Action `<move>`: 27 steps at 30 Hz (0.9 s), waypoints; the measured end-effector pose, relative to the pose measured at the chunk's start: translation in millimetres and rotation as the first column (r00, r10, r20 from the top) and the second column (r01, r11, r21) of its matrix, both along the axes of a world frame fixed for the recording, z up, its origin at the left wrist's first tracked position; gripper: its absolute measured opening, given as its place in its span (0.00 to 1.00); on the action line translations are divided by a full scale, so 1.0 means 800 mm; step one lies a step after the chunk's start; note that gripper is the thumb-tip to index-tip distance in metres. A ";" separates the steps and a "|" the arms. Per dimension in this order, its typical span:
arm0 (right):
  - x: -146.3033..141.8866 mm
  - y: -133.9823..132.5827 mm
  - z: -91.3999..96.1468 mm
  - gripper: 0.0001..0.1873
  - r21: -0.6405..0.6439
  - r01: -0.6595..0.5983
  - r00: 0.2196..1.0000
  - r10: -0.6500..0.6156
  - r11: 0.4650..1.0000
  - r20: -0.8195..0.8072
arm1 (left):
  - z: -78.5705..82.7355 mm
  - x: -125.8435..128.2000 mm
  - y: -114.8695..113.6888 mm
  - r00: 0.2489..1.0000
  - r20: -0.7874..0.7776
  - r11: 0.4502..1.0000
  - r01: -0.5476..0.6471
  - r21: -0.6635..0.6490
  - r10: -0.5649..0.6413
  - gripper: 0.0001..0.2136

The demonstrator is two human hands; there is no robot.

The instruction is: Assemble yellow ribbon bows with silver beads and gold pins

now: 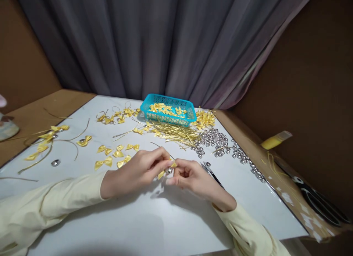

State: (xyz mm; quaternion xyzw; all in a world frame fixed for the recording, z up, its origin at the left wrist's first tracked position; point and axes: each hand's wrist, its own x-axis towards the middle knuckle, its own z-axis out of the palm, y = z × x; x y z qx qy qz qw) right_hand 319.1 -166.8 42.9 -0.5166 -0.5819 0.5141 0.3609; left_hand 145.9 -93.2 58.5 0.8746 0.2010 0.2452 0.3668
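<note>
In front of me, above the white board, both hands meet at a small yellow ribbon bow (161, 175) with a shiny silver bell-like piece (169, 170) at its middle. My left hand (146, 168) pinches the bow from the left, its fingers closed. From the other side, my right hand (193, 178) is closed with curled fingers touching the bow's right end, partly hiding it. A thin gold tie (160, 147) rises from between the fingertips. Several loose yellow bows (103, 162) lie beyond my left hand. Tweezers or small scissors (213, 173) lie by my right hand.
A turquoise basket (190, 120) with yellow bows stands at the back. Before it lie gold ties (176, 133); silver pieces (213, 138) spread rightward. Bows with ties (46, 136) lie left. Black-handled scissors (317, 201) and a yellow tube (275, 140) are at the right edge.
</note>
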 end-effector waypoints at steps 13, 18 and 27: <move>-0.018 -0.006 0.007 0.18 -0.085 0.176 0.970 -0.187 0.981 -0.156 | -0.007 0.001 0.002 0.998 -0.003 0.990 -0.070 0.124 0.071 0.08; -0.016 -0.006 0.006 0.18 -0.055 0.119 0.987 -0.124 0.991 -0.103 | -0.008 0.000 0.003 1.000 -0.030 0.991 0.010 0.133 -0.006 0.08; -0.013 -0.007 0.007 0.20 -0.066 0.057 0.998 -0.058 0.996 -0.024 | -0.006 -0.001 0.003 0.998 -0.024 0.997 0.054 0.054 -0.053 0.08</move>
